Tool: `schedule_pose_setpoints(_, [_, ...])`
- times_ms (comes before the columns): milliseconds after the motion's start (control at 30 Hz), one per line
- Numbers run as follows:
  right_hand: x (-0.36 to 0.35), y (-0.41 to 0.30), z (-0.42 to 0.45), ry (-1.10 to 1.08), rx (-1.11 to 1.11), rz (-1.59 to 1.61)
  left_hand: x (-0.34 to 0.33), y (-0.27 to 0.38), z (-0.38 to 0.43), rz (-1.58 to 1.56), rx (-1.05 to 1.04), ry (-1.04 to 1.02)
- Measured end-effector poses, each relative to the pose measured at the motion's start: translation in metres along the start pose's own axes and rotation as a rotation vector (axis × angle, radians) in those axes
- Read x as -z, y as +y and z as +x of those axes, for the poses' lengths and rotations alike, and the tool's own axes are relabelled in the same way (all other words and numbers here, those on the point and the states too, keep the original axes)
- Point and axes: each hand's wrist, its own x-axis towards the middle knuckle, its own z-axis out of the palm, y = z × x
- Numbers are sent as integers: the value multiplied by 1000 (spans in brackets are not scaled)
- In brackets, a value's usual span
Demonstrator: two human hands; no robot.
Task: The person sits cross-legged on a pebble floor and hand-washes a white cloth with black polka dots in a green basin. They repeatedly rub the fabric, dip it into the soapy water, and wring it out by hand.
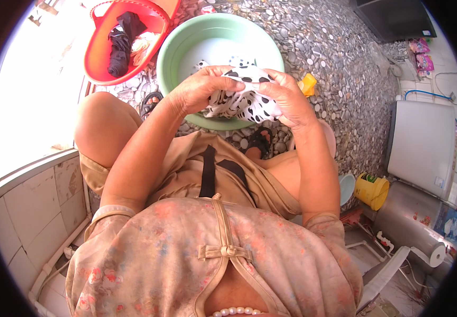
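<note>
A white cloth with black spots is bunched between my two hands, above the near part of a round green plastic basin. My left hand grips its right side, and my right hand pinches its left side, thumbs close together near the middle. Whitish water lies in the basin, with more spotted cloth showing in it beyond my hands. My fingertips are partly hidden by the fabric.
At the upper left, a red plastic basket holds dark and pale cloth. A yellow object lies on the pebble-patterned floor right of the basin. Farther right are a yellow bucket, a pale blue basin and a large grey-white appliance.
</note>
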Motion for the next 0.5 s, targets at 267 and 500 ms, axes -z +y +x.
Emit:
schedule_pose_setpoints(267, [7,4,6,44,-30,17,7,-8,7,94,-35,27])
schedule_pose_setpoints(500, [3,1,12,47,-13,-34,3,-11,8,-47,-41,22])
